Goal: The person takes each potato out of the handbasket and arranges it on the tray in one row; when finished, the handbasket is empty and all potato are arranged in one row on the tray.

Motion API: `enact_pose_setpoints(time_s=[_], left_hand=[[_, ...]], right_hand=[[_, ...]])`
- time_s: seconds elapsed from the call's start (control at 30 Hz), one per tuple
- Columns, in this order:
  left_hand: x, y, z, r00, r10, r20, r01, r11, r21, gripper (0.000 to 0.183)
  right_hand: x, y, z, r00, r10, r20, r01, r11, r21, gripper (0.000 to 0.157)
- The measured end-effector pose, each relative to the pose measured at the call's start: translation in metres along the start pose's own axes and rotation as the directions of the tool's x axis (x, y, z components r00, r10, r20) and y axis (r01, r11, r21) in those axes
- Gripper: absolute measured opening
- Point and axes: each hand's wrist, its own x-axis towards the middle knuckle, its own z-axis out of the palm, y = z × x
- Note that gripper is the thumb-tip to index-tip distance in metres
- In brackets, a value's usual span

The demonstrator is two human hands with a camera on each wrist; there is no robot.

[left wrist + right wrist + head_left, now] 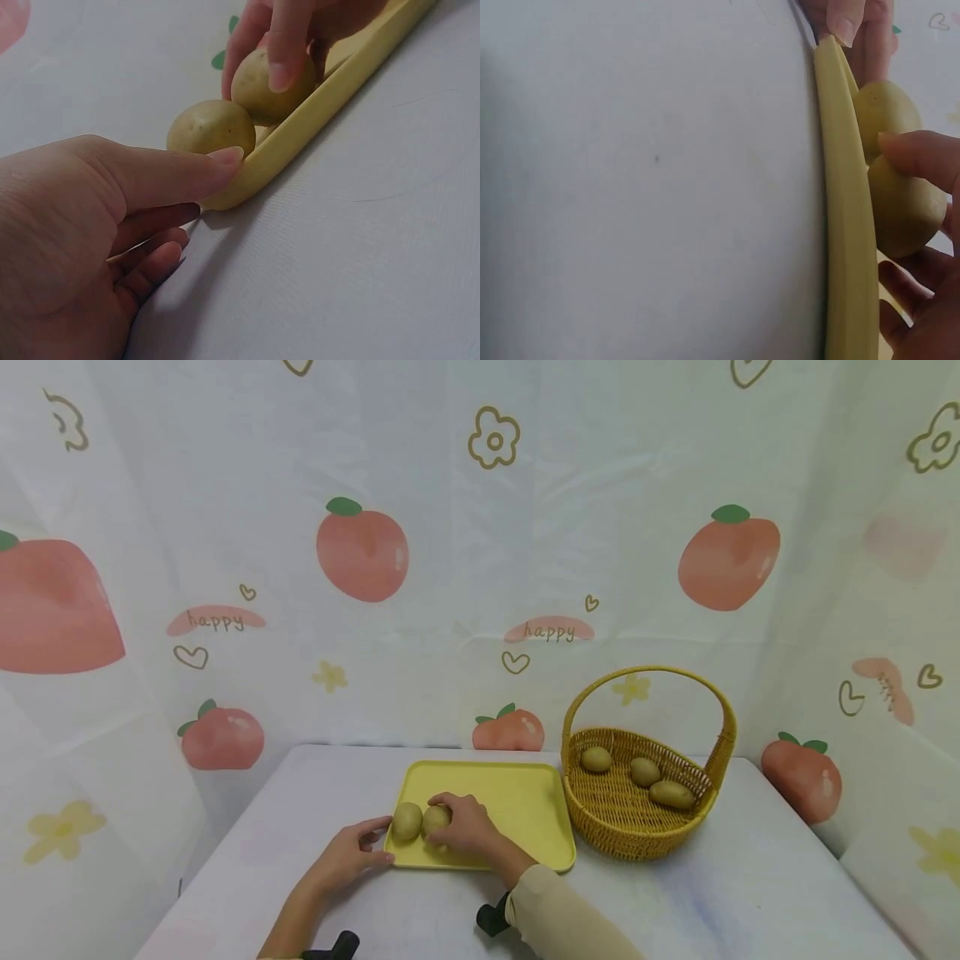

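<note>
Two round potatoes sit side by side at the left end of a yellow tray [510,802]. My right hand [468,828] grips the right-hand potato [907,206] between thumb and fingers. It touches or nearly touches the other potato [212,129], which lies by the tray's left corner. There, my left hand [352,856] rests against the tray's left edge. In the left wrist view, its thumb reaches over the corner rim beside the left potato, and its other fingers lie lower, loosely bent.
Right of the tray stands a yellow wicker basket [630,847] with a tall arched handle. It holds several potatoes, among them a longer one [672,794]. A white cloth covers the table [720,893], and a printed curtain [435,677] hangs behind it.
</note>
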Motion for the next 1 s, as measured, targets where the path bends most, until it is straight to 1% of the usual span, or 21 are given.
enact_pose_setpoints(time_s=[0.1, 0.2, 0.33, 0.43, 0.67, 0.77, 0.9, 1.0], left_hand=[[0.000, 0.001, 0.000, 1.000, -0.003, 0.002, 0.003, 1.000, 0.001, 0.066], [-0.001, 0.003, 0.000, 1.000, -0.006, 0.004, 0.006, 1.000, 0.006, 0.066], [-0.001, 0.004, -0.001, 1.000, -0.012, 0.006, 0.012, 1.000, 0.010, 0.067], [-0.001, 0.004, -0.001, 1.000, -0.018, 0.007, 0.018, 1.000, 0.014, 0.068], [0.000, 0.004, -0.001, 1.000, -0.026, 0.016, 0.026, 1.000, 0.006, 0.069], [0.001, 0.003, -0.001, 1.000, -0.024, 0.014, 0.023, 1.000, 0.011, 0.069], [0.001, 0.002, -0.001, 1.000, -0.026, 0.018, 0.026, 1.000, 0.006, 0.069], [0.001, 0.002, 0.000, 0.999, -0.035, 0.025, 0.035, 0.999, 0.001, 0.069]], right_hand=[[-0.001, 0.001, -0.002, 1.000, -0.005, 0.011, 0.005, 1.000, -0.006, 0.056], [-0.003, 0.003, -0.005, 0.999, -0.017, 0.038, 0.017, 1.000, 0.010, 0.062], [-0.007, 0.005, -0.014, 0.997, -0.027, 0.072, 0.023, 0.998, 0.062, 0.065], [-0.012, 0.006, -0.024, 0.996, -0.042, 0.072, 0.035, 0.994, 0.101, 0.065], [-0.028, 0.011, -0.053, 0.993, -0.102, 0.056, 0.094, 0.988, 0.120, 0.057], [-0.039, 0.014, -0.068, 0.988, -0.145, 0.050, 0.138, 0.982, 0.125, 0.051], [-0.052, 0.020, -0.092, 0.976, -0.218, 0.025, 0.215, 0.972, 0.098, 0.040], [-0.060, 0.024, -0.112, 0.968, -0.250, -0.014, 0.251, 0.966, 0.060, 0.033]])
